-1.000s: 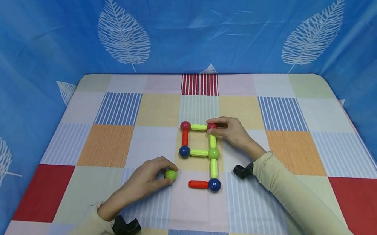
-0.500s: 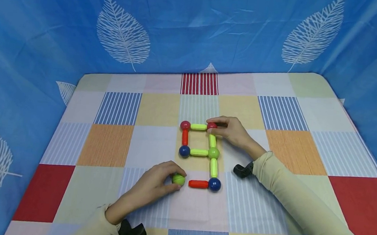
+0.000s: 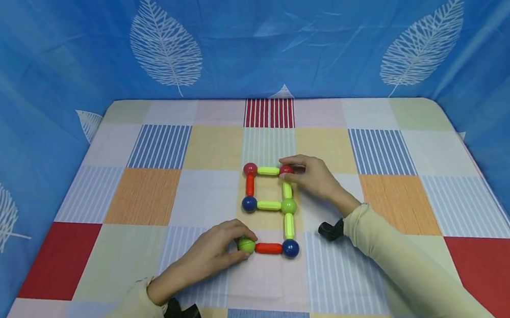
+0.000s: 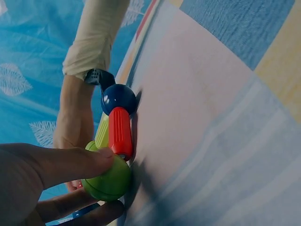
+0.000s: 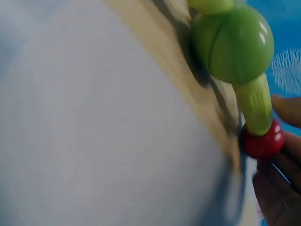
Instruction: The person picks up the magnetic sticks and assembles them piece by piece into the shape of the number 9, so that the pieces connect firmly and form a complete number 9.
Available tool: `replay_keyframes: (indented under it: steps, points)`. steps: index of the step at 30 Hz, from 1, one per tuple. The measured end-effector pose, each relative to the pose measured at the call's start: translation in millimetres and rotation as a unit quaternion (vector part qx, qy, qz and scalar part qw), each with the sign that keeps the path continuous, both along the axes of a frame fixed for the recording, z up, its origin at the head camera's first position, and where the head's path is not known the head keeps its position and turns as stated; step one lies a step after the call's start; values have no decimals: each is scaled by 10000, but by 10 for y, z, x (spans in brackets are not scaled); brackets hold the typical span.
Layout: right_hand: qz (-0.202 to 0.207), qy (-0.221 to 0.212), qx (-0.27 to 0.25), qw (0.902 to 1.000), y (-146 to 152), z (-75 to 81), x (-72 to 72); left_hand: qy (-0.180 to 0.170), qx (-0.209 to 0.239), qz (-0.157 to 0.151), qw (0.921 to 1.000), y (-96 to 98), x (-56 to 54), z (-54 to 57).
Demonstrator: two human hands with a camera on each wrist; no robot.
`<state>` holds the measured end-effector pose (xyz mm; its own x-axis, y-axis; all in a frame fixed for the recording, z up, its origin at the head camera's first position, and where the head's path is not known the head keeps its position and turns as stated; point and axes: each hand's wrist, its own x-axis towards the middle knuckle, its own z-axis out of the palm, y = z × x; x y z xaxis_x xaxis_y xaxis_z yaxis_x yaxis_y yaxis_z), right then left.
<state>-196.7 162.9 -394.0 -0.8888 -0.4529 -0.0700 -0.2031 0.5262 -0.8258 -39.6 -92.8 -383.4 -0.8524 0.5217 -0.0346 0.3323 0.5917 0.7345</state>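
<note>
My left hand [image 3: 211, 249] pinches a green ball [image 3: 246, 245] between thumb and fingers, right at the free end of a red rod [image 3: 268, 248]. That rod's other end joins a blue ball [image 3: 290, 248]. From there a yellow-green rod [image 3: 289, 226] runs up to another green ball [image 3: 289, 206], the corner of a square of rods and balls. At the square's far right corner my right hand [image 3: 315, 177] grips a red ball [image 5: 263, 141], partly hidden by the fingers. A second red ball [image 3: 250, 169] and a second blue ball [image 3: 249, 204] form the left corners.
A patchwork cloth [image 3: 135, 250] covers the table under the pieces. Blue curtains [image 3: 266, 37] with white leaf prints stand behind and at both sides. Black wrist mounts [image 3: 182, 316] jut out near both hands.
My left hand has slid the green ball to the right, from apart to right against the red rod's end. The right hand keeps its hold on the red ball.
</note>
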Motion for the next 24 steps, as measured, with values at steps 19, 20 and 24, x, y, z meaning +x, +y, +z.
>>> replay_keyframes:
  steps: [19,20,24]
  points:
    - [2541,907,1419,9524,-250,305,1083,-9,208,19,9998,-42,-9,13]
    - [2585,989,1467,9497,-254,276,1099,-17,223,14,9997,-42,-7,11]
    - [2597,1243,1593,9443,-267,200,1146,-49,289,-2,9996,-47,3,5]
